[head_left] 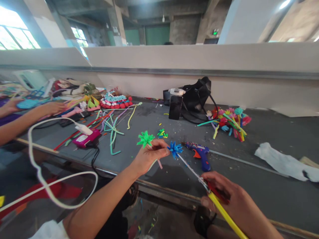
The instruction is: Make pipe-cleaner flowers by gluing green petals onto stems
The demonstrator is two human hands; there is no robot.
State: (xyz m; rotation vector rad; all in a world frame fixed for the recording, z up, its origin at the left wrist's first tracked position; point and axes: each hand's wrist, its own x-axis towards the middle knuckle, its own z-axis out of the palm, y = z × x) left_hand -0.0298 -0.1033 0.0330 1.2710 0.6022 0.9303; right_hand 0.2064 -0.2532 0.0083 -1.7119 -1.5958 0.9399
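Note:
My left hand point(149, 156) is closed, with thumb and fingertips pinching the edge of a blue fuzzy flower point(175, 149). A green fuzzy flower point(145, 138) shows above the same hand, and a thin pale stem pokes out below it. From the blue flower a thin whitish stem point(188, 166) slants down to my right hand point(224, 192). That hand is wrapped around a pliers-like cutting tool point(219, 191) with a red handle, its jaws at the stem. A long yellow piece point(225, 214) runs from there toward the lower right; whether it is a handle or a stem I cannot tell.
A blue glue gun point(200, 154) lies just beyond my hands, beside small green and yellow scraps point(162, 133). Behind are a phone point(175, 108), a black bag point(199, 94) and a flower bunch point(231, 121). A magenta power adapter point(86, 137) and another person's arms point(27, 116) are at left.

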